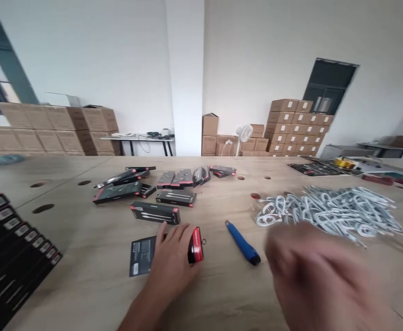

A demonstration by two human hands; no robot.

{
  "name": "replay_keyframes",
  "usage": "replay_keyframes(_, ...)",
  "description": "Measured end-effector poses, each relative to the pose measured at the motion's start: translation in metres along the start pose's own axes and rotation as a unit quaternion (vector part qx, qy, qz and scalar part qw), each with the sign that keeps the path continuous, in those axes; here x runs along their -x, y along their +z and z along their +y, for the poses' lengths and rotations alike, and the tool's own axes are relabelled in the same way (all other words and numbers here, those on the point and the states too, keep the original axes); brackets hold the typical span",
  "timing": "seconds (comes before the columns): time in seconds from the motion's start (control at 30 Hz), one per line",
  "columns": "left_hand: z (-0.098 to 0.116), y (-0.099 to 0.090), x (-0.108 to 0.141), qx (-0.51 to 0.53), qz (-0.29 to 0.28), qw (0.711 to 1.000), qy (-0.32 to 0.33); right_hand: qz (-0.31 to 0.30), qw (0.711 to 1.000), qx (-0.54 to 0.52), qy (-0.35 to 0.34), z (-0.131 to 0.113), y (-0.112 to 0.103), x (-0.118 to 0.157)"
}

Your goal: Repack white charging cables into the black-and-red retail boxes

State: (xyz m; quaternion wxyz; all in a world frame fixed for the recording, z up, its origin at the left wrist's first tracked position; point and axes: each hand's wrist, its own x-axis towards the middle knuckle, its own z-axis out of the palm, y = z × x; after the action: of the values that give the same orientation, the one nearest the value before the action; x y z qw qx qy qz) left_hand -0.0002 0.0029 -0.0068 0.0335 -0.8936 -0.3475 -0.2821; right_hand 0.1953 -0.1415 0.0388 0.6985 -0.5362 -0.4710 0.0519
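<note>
My left hand [174, 257] lies over a black box with a red end [196, 246], its fingers wrapped across the top. A small dark loop sticks out at the red end. Part of a flat black printed panel [141, 257] shows to the left of the fingers; whether it belongs to the same box is hidden. A blue utility knife [241, 242] lies on the table between my hands. My right hand [320, 276] is smeared by motion in front of the pile of white cables [328, 211]. What it holds, if anything, cannot be made out.
Black cable boxes [156, 212] lie scattered beyond my left hand. At the left edge stands a row of black boxes [11, 257]. The wooden table [218, 294] has several round holes. Yellow tape [344, 162] sits far right; cartons [287, 126] line the wall.
</note>
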Motion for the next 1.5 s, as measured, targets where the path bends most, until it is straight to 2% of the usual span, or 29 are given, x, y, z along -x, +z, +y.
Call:
replay_keyframes(0.07, 0.002, -0.001, 0.001, -0.005, 0.016, 1.0, -0.014, -0.044, 0.998, -0.002, -0.033, 0.029, 0.035, -0.014)
replay_keyframes(0.13, 0.003, 0.0, 0.001, -0.016, 0.03, 0.999, -0.019, -0.125, 0.991, 0.022, -0.041, 0.058, 0.057, -0.014)
replay_keyframes(0.2, 0.003, 0.003, 0.002, -0.025, 0.036, 0.999, -0.014, -0.219, 0.975, 0.028, 0.005, 0.079, 0.067, -0.005)
replay_keyframes(0.27, 0.004, 0.005, 0.001, -0.029, 0.03, 0.999, -0.006, -0.293, 0.954, 0.004, 0.059, 0.089, 0.07, 0.006)
replay_keyframes(0.37, 0.006, 0.006, -0.001, -0.028, 0.013, 1.0, 0.0, -0.342, 0.934, -0.061, 0.087, 0.086, 0.071, 0.011)
replay_keyframes(0.63, 0.013, -0.002, -0.004, 0.009, -0.017, 0.999, 0.028, -0.338, 0.916, -0.16, 0.146, 0.076, 0.069, 0.002)
replay_keyframes(0.87, 0.013, 0.001, -0.003, 0.018, -0.033, 0.998, 0.055, -0.329, 0.91, -0.184, 0.173, 0.077, 0.076, 0.006)
replay_keyframes(1.07, 0.026, 0.002, -0.004, 0.061, -0.032, 0.996, 0.054, -0.272, 0.941, -0.115, 0.166, 0.087, 0.079, 0.008)
replay_keyframes(1.13, 0.026, 0.003, -0.003, 0.07, -0.037, 0.995, 0.055, -0.268, 0.943, -0.11, 0.165, 0.087, 0.076, 0.006)
replay_keyframes(1.33, 0.016, 0.003, -0.001, 0.041, -0.048, 0.997, 0.05, -0.336, 0.909, -0.172, 0.174, 0.079, 0.07, 0.0)
replay_keyframes(1.5, 0.016, 0.002, 0.0, 0.036, -0.05, 0.997, 0.042, -0.342, 0.892, -0.218, 0.199, 0.083, 0.072, 0.002)
